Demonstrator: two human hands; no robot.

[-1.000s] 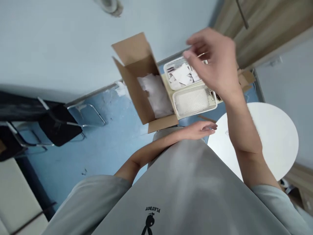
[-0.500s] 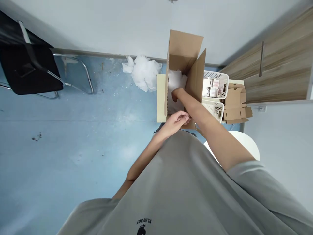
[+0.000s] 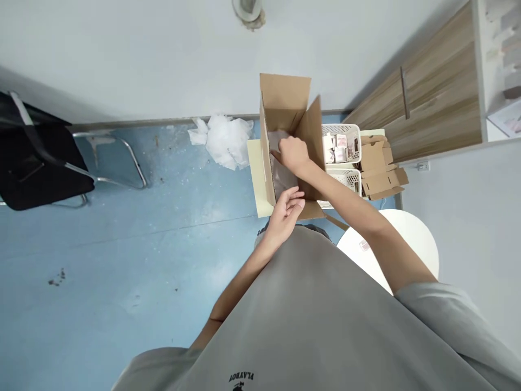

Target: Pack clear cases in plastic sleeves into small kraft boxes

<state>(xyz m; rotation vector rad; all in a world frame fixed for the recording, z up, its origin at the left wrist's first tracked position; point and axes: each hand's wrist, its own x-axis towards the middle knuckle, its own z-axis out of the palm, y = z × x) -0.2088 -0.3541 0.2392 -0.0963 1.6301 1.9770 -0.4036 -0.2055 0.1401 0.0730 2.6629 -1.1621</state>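
An open brown cardboard box point(image 3: 285, 100) stands on a pale low table point(image 3: 255, 179), its flaps up. White packing material point(image 3: 283, 176) fills the inside. My right hand point(image 3: 293, 153) is inside the box, fingers curled on the white packing material. My left hand point(image 3: 287, 209) rests at the box's near edge, fingers partly spread and touching the cardboard, holding nothing that I can see.
Two white plastic baskets point(image 3: 355, 133) with small packets stand right of the box, beside folded small cartons point(image 3: 380, 168). A crumpled white wrap point(image 3: 226, 141) lies on the blue floor. A black chair point(image 3: 36, 157) is at left, a round white table point(image 3: 407, 239) at right, a wooden cabinet point(image 3: 431, 103) behind.
My right hand came down from above the baskets into the box and now grips the packing near the top. My left hand moved up to the box's near edge. The view swung round.
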